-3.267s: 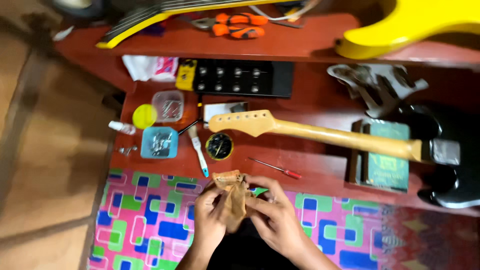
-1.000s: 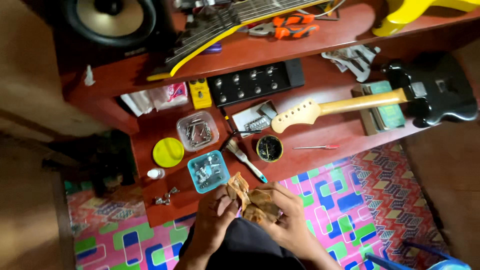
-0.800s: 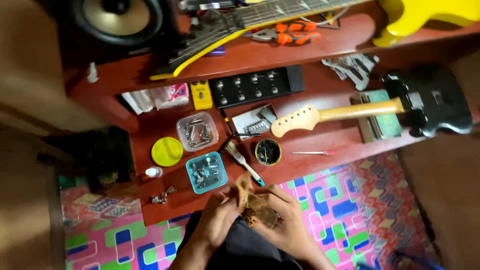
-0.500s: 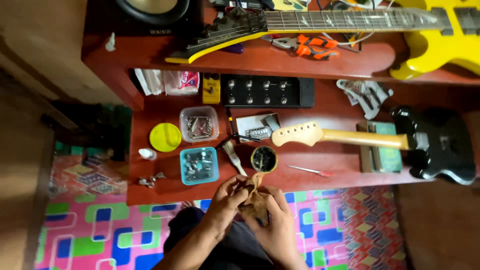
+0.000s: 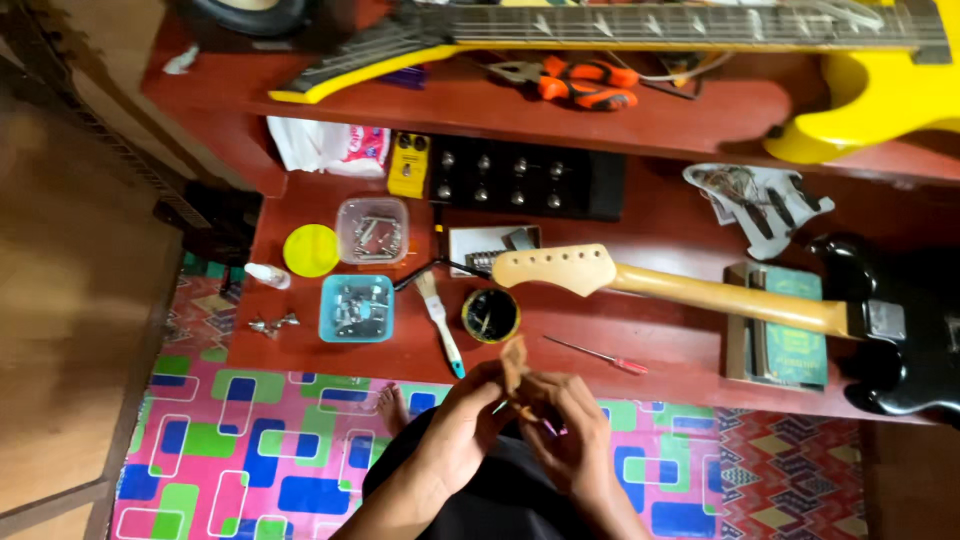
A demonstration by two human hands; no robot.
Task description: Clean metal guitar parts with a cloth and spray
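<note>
1. The left hand and the right hand meet low in the middle of the frame, just under the edge of the red counter.
2. Both hands pinch a small brown crumpled piece, maybe cloth or leather. Each grip is closed on it, fingers curled round.
3. Just above the hands lie a small paint brush, a round black tin and a thin red screwdriver.
4. A pale guitar neck runs to the right, joined to a black guitar body.
5. To the left sit a blue tray and a clear tub, both with metal bits, and a yellow lid.
6. A yellow guitar lies across the top.
7. A bright patterned mat covers the floor at the bottom.
</note>
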